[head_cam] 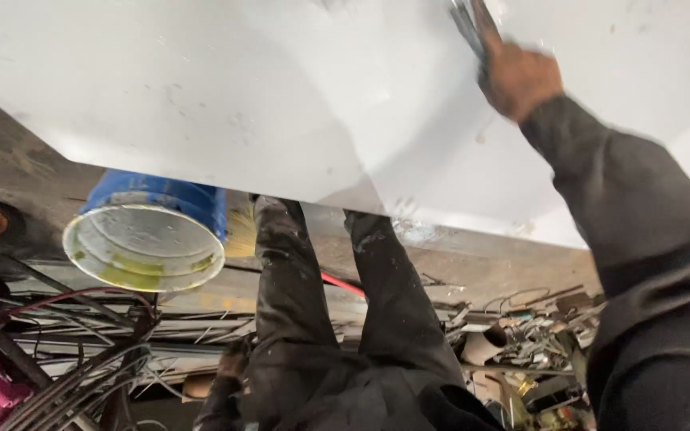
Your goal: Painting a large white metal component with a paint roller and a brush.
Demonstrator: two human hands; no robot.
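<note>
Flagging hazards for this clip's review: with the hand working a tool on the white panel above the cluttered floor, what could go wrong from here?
1. The right hand grips a thin tool against the white panel; the picture is blurred there, so a slip could mar the surface or nick the hand.
2. Scrap metal and loose wires crowd the floor by the person's legs, a likely trip hazard.
3. The blue bucket stands close to the legs and could be kicked over.

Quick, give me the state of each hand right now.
Right hand: closed around a thin metal tool, pressed to the white panel.
Left hand: low beside the dark trousers; grip cannot be told.
</note>
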